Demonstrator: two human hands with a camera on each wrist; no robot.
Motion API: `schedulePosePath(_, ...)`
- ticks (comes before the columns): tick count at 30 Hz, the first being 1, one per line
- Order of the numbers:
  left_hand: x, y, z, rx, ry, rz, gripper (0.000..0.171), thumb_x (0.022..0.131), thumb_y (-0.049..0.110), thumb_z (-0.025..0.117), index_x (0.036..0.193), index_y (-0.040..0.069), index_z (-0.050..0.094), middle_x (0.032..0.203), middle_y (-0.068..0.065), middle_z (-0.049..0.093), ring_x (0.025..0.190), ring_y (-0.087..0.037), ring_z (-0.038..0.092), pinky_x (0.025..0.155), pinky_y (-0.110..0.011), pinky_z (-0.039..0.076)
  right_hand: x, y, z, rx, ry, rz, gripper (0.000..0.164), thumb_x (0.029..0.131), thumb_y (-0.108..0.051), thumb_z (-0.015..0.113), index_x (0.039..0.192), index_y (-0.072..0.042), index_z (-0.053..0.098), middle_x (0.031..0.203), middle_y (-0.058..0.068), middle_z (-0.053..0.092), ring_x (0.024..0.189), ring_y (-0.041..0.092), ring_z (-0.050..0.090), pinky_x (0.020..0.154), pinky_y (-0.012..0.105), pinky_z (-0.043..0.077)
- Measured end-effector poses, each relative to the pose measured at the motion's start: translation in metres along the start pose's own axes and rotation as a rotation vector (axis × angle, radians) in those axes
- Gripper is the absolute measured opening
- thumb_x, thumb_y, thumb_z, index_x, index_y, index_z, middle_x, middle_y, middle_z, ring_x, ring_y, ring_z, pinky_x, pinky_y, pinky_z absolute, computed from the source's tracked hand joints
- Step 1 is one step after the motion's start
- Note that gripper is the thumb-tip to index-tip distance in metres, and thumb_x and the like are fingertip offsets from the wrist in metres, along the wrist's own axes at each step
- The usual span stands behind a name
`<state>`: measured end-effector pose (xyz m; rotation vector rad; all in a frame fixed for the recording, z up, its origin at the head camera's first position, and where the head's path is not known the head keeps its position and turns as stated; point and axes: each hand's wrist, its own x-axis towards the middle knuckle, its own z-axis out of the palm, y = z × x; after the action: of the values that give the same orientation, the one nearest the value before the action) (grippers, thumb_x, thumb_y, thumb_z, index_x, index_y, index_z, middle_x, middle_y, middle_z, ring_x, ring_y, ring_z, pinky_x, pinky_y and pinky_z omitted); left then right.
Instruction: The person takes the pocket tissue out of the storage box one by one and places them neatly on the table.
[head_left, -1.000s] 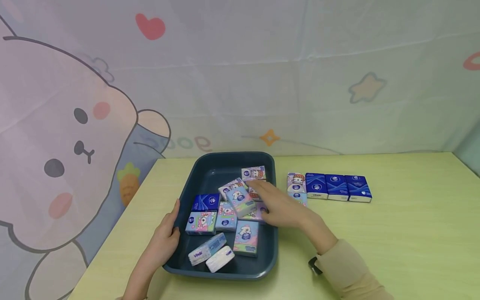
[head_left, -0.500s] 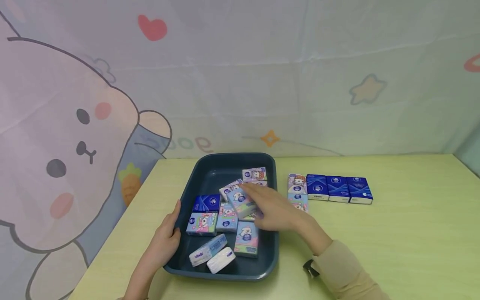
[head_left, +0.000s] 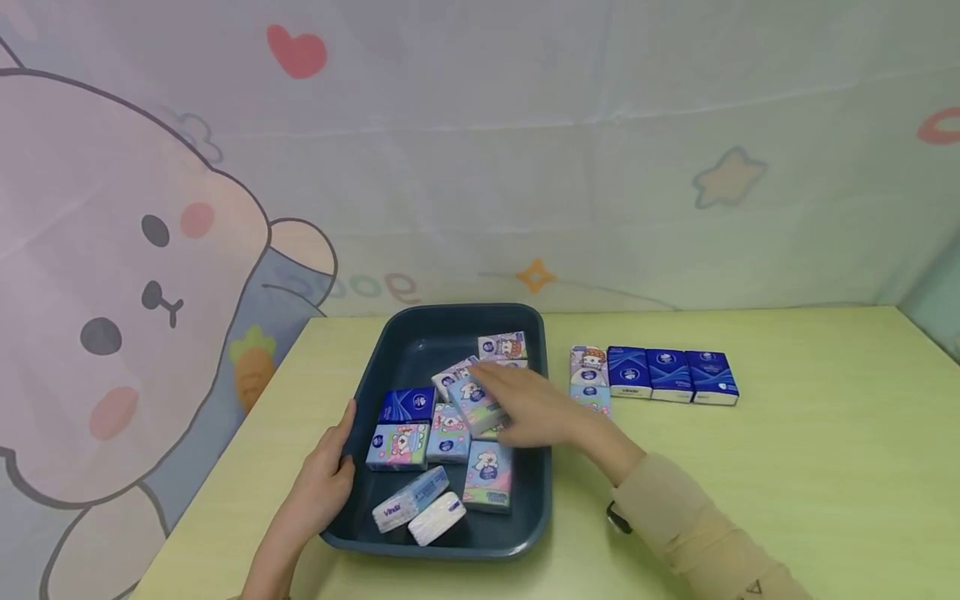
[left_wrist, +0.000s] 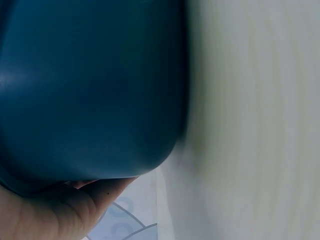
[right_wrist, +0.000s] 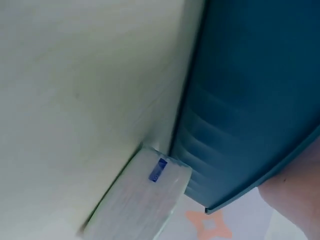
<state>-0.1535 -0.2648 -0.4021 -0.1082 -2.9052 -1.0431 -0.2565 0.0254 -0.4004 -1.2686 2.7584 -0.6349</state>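
A pale yellow-green tabletop (head_left: 810, 467) met, along its far edge, a hanging cloth (head_left: 487, 192) printed with a large animal figure, a heart and a star. Toward the tabletop's left edge sat a dark teal tray (head_left: 420, 354), its far rim near the tabletop's back edge. Right of it, three dark blue packs (head_left: 670, 375) lay in a row beside a pink pack (head_left: 588, 365), with a pale blue pack (head_left: 591, 397) nearer the front. The left hand (head_left: 324, 475) reached in from the front left and gripped the tray's left rim, fingers against the outer wall. The right hand (head_left: 528, 407) came in over the right rim, palm down, beige sleeve (head_left: 675, 517) trailing toward the tabletop's front edge. Its fingertips touched a light-blue patterned pack (head_left: 467, 402), tilted on other packs around the tray's middle; whether they pinched it could not be told. Toward the tray's front edge lay a bunny-print pack (head_left: 487, 475) and two white-sided packs (head_left: 410, 500); a small pack (head_left: 502, 345) lay near the far right corner.
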Motion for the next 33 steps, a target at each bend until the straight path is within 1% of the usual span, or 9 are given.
schedulePosePath(3, 0.0, -0.001, -0.001, -0.007, 0.0, -0.005, 0.067, 0.094, -0.008, 0.037, 0.154, 0.007, 0.011, 0.144, -0.029, 0.037, 0.133, -0.043, 0.038, 0.109, -0.061, 0.03, 0.007, 0.0, 0.0, -0.026, -0.022, 0.002, 0.087, 0.078, -0.022, 0.066, 0.153, -0.009, 0.024, 0.159, 0.013, 0.026, 0.147, 0.032, 0.025, 0.119, 0.051, 0.022)
schedulePosePath(6, 0.001, -0.002, -0.001, -0.013, -0.006, -0.013, 0.068, 0.094, -0.007, 0.036, 0.155, 0.007, 0.011, 0.146, -0.028, 0.035, 0.137, -0.045, 0.034, 0.11, -0.061, 0.028, 0.012, 0.0, 0.0, -0.045, -0.053, 0.011, 0.086, 0.079, -0.025, 0.064, 0.153, -0.012, 0.023, 0.16, 0.01, 0.025, 0.148, 0.031, 0.023, 0.12, 0.05, 0.02)
schedulePosePath(9, 0.0, -0.001, -0.001, -0.02, -0.009, -0.018, 0.067, 0.094, -0.007, 0.036, 0.155, 0.008, 0.01, 0.147, -0.028, 0.034, 0.138, -0.045, 0.032, 0.111, -0.06, 0.027, 0.015, 0.001, 0.002, -0.061, -0.061, 0.03, 0.083, 0.081, -0.029, 0.063, 0.153, -0.014, 0.025, 0.159, 0.009, 0.028, 0.147, 0.03, 0.026, 0.12, 0.049, 0.02)
schedulePosePath(15, 0.0, 0.002, -0.002, -0.02, -0.009, -0.017, 0.067, 0.094, -0.007, 0.036, 0.154, 0.006, 0.01, 0.148, -0.029, 0.033, 0.139, -0.046, 0.03, 0.111, -0.059, 0.025, 0.016, 0.001, 0.004, -0.06, -0.024, 0.066, 0.081, 0.08, -0.038, 0.066, 0.15, -0.017, 0.033, 0.154, 0.009, 0.038, 0.143, 0.03, 0.033, 0.118, 0.048, 0.026)
schedulePosePath(18, 0.0, 0.002, -0.002, -0.021, -0.008, -0.019, 0.067, 0.094, -0.007, 0.036, 0.154, 0.005, 0.01, 0.148, -0.029, 0.033, 0.14, -0.046, 0.029, 0.112, -0.059, 0.025, 0.015, 0.001, 0.006, -0.071, 0.002, 0.075, 0.083, 0.078, -0.045, 0.068, 0.149, -0.017, 0.036, 0.152, 0.01, 0.041, 0.141, 0.03, 0.036, 0.116, 0.048, 0.03)
schedulePosePath(22, 0.001, 0.001, -0.001, -0.029, -0.01, -0.022, 0.067, 0.094, -0.007, 0.036, 0.154, 0.005, 0.01, 0.148, -0.029, 0.032, 0.14, -0.046, 0.029, 0.112, -0.059, 0.025, 0.013, 0.002, 0.008, -0.074, 0.036, 0.084, 0.085, 0.077, -0.05, 0.07, 0.148, -0.017, 0.038, 0.149, 0.011, 0.043, 0.139, 0.031, 0.04, 0.114, 0.049, 0.032)
schedulePosePath(27, 0.001, 0.001, -0.001, -0.033, -0.006, -0.023, 0.066, 0.094, -0.007, 0.036, 0.154, 0.005, 0.011, 0.147, -0.029, 0.033, 0.139, -0.045, 0.031, 0.112, -0.059, 0.026, 0.01, 0.001, 0.008, -0.064, 0.056, 0.095, 0.088, 0.076, -0.052, 0.072, 0.148, -0.016, 0.038, 0.148, 0.012, 0.045, 0.139, 0.031, 0.04, 0.115, 0.049, 0.031)
schedulePosePath(33, 0.001, 0.001, 0.0, -0.028, -0.002, -0.021, 0.067, 0.093, -0.007, 0.036, 0.154, 0.005, 0.011, 0.146, -0.03, 0.035, 0.138, -0.045, 0.033, 0.111, -0.06, 0.027, 0.003, -0.002, 0.008, -0.033, 0.081, 0.094, 0.091, 0.077, -0.054, 0.072, 0.149, -0.012, 0.036, 0.148, 0.014, 0.045, 0.14, 0.032, 0.038, 0.116, 0.05, 0.028)
